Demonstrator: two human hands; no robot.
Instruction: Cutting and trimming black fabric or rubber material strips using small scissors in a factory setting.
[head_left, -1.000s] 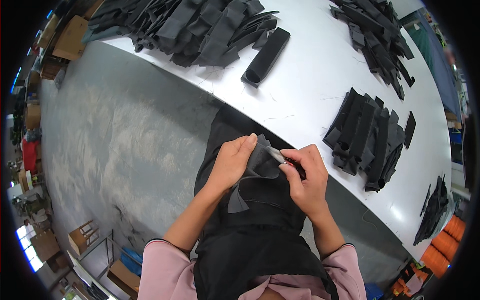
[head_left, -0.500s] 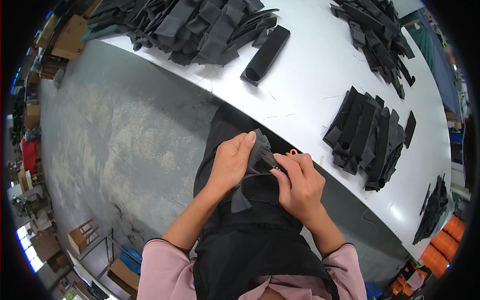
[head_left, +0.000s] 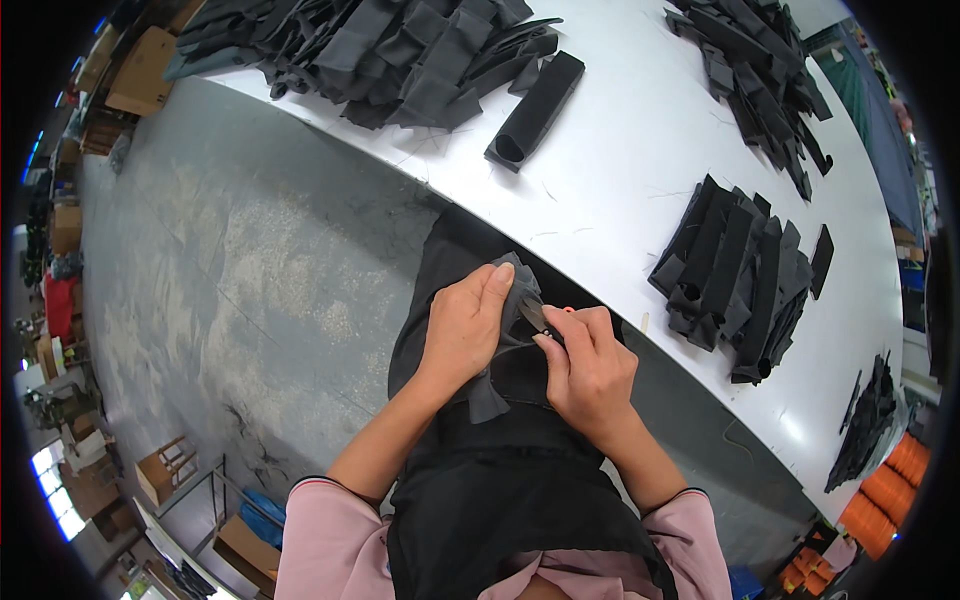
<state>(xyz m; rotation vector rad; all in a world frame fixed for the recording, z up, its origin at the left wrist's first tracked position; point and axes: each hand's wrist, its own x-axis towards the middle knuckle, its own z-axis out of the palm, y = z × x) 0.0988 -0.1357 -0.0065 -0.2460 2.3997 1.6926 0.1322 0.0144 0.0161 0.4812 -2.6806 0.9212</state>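
Over my lap, my left hand (head_left: 463, 325) is closed on a dark grey fabric piece (head_left: 487, 399), thumb pressed on its upper end while a loose end hangs below. My right hand (head_left: 594, 378) grips a small pair of thread snips (head_left: 533, 315); an orange-red bit shows behind the fingers. The blades point up and left, against or very near the fabric edge. Whether they are touching a thread is too small to tell. Beneath both hands is my black apron (head_left: 480, 450).
A white table (head_left: 600, 200) runs diagonally ahead and right. On it lie a large heap of grey fabric pieces (head_left: 400, 60), a single folded black strip (head_left: 537, 112), a stack of strips (head_left: 735, 270) and another pile (head_left: 755, 80). Cardboard boxes (head_left: 145, 72) stand far left.
My right hand has moved slightly left with the snips, closer to my left hand. The fabric has shifted and bunched a little; less of the orange-red part shows.
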